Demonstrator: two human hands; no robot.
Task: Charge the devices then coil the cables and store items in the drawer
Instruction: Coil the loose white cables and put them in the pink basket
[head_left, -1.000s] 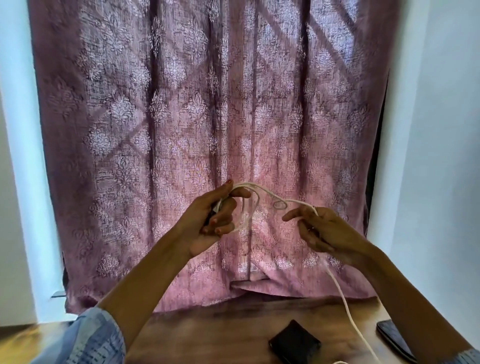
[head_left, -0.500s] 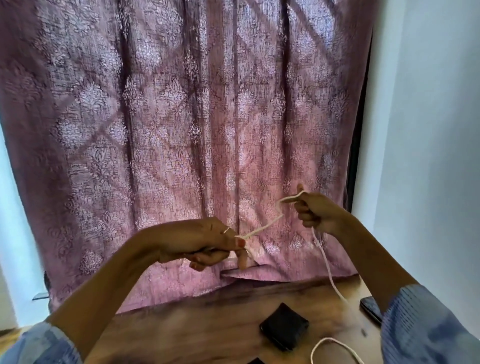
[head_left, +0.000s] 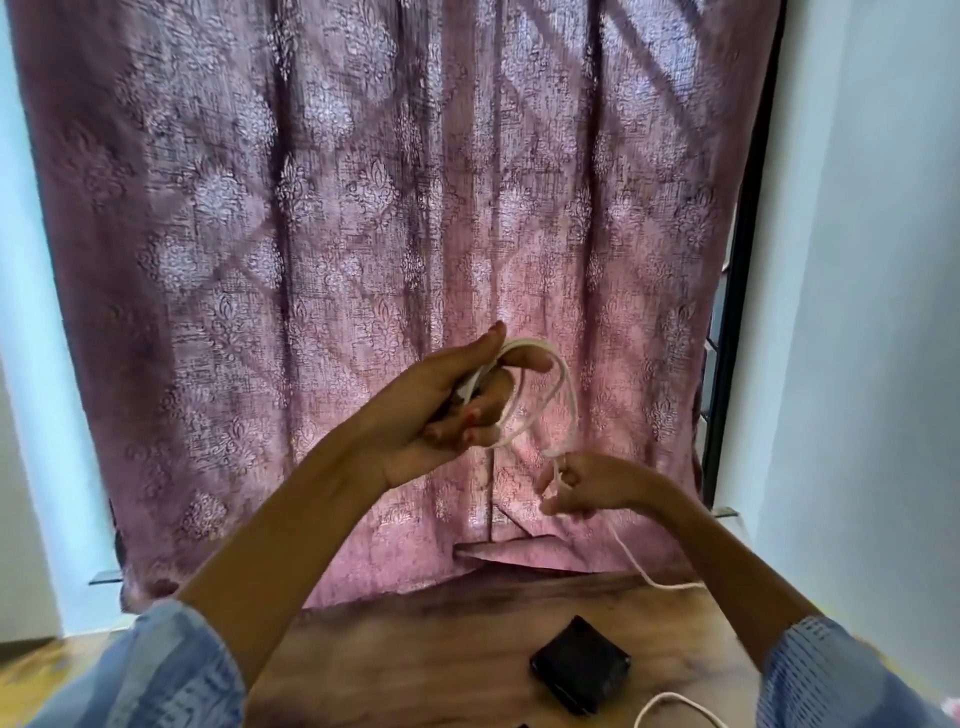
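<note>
Head view: left hand half-closed round white cable loops — right hand pinches slack. Best feed even loops, light tension, avoid twists.

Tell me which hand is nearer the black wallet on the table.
Right. The right hand hangs almost directly above the black wallet; the left hand is higher and further left.
</note>
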